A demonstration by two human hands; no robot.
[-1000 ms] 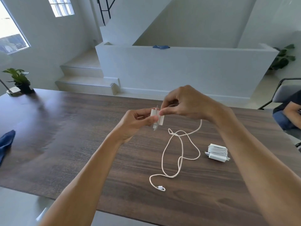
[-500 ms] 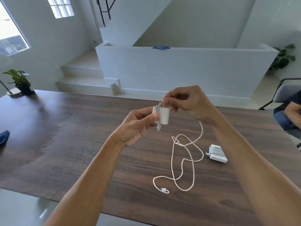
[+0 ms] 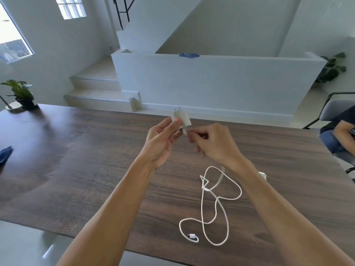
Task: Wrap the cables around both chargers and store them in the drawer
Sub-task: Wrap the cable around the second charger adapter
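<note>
The left hand (image 3: pixel 163 139) grips the charger (image 3: pixel 181 120) above the table (image 3: pixel 86 160), thumb and curled fingers pinching its white body, with the two prongs pointing up and away. The right hand (image 3: pixel 215 143) sits just beside it, its fingers curled and pinching the cable (image 3: pixel 217 204) right where it meets the underside of the charger. From there the cable passes behind the right wrist, then drops to the tabletop and lies in loose crossing loops between the two forearms and the near edge, its small white plug end lying flat close to that edge. Only a white sliver of the second charger (image 3: pixel 262 174) peeks out on the far side of the right forearm, resting on the table; I cannot tell its wrapping from here. The dark wood runs wide and bare to the left of the hands, as far as a blue cloth (image 3: pixel 5 155) at the left edge and a potted plant (image 3: pixel 20 95) at the far left corner. At the right edge another person sits in a chair (image 3: pixel 334 110) near the table's side.
</note>
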